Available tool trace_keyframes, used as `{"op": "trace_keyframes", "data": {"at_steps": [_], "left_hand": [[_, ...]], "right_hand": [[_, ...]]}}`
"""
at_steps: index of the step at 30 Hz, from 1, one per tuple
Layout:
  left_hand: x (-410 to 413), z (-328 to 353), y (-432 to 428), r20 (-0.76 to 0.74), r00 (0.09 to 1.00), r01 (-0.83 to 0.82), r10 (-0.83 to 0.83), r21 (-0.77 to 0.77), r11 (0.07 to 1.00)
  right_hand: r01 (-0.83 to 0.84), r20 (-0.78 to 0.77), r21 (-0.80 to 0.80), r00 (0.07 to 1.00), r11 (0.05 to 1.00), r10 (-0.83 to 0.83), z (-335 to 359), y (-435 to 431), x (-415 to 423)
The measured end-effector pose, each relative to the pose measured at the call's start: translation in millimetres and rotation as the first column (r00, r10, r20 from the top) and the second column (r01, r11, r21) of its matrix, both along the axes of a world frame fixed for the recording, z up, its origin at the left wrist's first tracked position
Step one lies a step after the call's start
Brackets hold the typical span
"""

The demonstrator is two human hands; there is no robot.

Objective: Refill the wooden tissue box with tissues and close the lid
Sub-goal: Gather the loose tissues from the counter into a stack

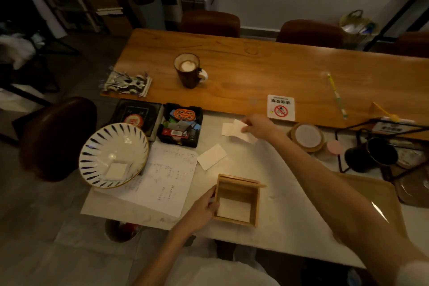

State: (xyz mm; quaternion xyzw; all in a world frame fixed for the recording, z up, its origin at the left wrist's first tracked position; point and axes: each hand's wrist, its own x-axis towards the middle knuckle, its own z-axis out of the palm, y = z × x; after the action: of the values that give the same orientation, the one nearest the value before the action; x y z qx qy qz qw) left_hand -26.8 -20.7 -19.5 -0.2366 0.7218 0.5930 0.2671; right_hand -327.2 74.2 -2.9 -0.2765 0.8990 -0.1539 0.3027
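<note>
The open wooden tissue box (255,195) stands on the white tabletop near me, with a white folded tissue (234,209) lying on its bottom. My left hand (202,209) grips the box's left wall. My right hand (257,125) reaches forward and pinches a white tissue (241,131) just above the table. Another folded tissue (228,129) lies under it, and one more tissue (211,156) lies between that spot and the box. A thin wooden strip (241,180), maybe the lid, sits along the box's far rim.
A striped bowl (113,146) holding a white tissue sits at left on a written paper sheet (167,181). A black tray of small items (180,127), a mug (188,71), a no-smoking sign (281,107), round wooden coasters (306,137) and a black wire rack (380,148) surround the work area.
</note>
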Motion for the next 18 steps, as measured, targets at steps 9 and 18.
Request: {"op": "trace_keyframes", "data": {"at_steps": [9,18], "left_hand": [[-3,4,-4,0.048,0.998,-0.049,0.046,0.057,0.997],[-2,-1,-6,0.047,0.998,-0.034,0.032,0.05,0.998]], "right_hand": [[-0.128,-0.22,0.227,0.959,0.966,0.178,-60,-52,-3],[-0.169,-0.165,0.266,0.962,0.949,0.217,-52,-51,-2]]}}
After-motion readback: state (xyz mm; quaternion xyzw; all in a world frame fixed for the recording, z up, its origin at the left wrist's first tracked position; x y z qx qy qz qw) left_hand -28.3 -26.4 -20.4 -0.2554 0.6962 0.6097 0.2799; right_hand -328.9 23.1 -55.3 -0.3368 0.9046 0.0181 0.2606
